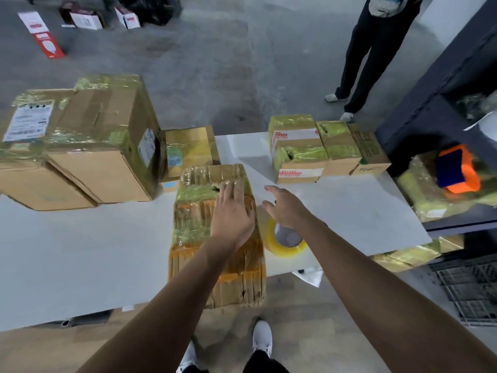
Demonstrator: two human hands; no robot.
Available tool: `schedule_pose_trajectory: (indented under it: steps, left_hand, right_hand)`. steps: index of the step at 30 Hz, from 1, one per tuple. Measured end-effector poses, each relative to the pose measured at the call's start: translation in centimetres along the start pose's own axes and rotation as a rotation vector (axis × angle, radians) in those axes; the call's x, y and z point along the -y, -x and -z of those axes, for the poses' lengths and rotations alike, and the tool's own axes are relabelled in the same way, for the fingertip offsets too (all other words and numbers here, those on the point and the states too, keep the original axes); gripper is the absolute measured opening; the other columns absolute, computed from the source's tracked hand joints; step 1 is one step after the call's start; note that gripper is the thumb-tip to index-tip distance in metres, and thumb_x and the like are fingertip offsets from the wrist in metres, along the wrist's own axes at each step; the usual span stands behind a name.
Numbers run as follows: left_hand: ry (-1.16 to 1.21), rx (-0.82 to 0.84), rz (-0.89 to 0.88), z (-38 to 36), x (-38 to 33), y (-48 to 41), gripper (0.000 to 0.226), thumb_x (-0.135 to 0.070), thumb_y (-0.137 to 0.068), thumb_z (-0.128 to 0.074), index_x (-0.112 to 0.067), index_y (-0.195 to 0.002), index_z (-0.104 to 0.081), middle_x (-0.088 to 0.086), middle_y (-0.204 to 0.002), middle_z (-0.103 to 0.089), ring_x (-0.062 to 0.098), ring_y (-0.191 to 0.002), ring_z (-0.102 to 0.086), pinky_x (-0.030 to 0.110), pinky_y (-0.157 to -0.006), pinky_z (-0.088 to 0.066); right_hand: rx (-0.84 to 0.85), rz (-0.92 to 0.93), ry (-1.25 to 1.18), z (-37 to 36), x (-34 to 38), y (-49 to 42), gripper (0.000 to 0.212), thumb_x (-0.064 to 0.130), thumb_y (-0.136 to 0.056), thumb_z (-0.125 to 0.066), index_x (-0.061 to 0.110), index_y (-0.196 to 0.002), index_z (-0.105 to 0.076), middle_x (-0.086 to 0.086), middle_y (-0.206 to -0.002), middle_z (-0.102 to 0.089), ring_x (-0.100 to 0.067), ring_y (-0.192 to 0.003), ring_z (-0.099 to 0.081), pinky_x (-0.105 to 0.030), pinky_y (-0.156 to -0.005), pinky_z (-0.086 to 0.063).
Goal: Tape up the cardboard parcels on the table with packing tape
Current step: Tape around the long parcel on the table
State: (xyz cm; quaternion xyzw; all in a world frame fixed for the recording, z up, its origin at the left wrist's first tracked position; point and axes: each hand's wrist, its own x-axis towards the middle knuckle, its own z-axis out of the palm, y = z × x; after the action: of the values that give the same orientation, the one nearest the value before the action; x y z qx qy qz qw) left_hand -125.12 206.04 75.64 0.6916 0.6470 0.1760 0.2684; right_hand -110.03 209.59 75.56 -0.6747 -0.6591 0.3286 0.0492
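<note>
A long cardboard parcel [193, 238] wrapped in yellowish tape lies in the middle of the white table [80, 251], its near end at the table's front edge. My left hand [231, 211] rests flat on top of it, fingers straight. Just right of the parcel lies a roll of clear yellowish packing tape [285, 246]. My right hand [285, 208] hovers over the roll with fingers spread and holds nothing.
Big taped boxes [88, 146] crowd the far left, with a small box [188, 149] beside them. Three small taped parcels [322, 149] stand at the far right. A dark shelf [441, 103] with an orange-blue object [457, 168] stands right. A person's legs [368, 57] are beyond the table.
</note>
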Motion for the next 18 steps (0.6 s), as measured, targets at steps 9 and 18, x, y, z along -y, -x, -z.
schedule_pose_trajectory:
  steps: [9, 18]
  left_hand:
    - [-0.011, 0.065, -0.031, -4.1, -4.0, -0.1, 0.054, -0.011, -0.094, -0.045, -0.007, -0.147, -0.034, 0.01, -0.152, -0.033, 0.028, -0.139, -0.036, 0.039, -0.112, -0.035]
    - [-0.033, -0.01, 0.09, -3.3, -3.7, 0.3, 0.049, -0.012, -0.097, -0.045, -0.011, -0.145, -0.038, 0.007, -0.149, -0.038, 0.03, -0.126, -0.051, 0.039, -0.1, -0.045]
  right_hand:
    - [0.016, -0.128, 0.151, -0.4, -7.8, -0.1, 0.046, 0.025, -0.099, -0.052, 0.019, -0.143, -0.044, -0.009, -0.14, -0.05, -0.03, -0.129, -0.046, -0.04, -0.1, -0.043]
    - [0.033, -0.108, 0.469, -1.4, -9.1, -0.7, 0.04, 0.014, -0.092, -0.061, 0.01, -0.128, -0.046, -0.012, -0.129, -0.045, -0.03, -0.125, -0.042, -0.037, -0.09, -0.047]
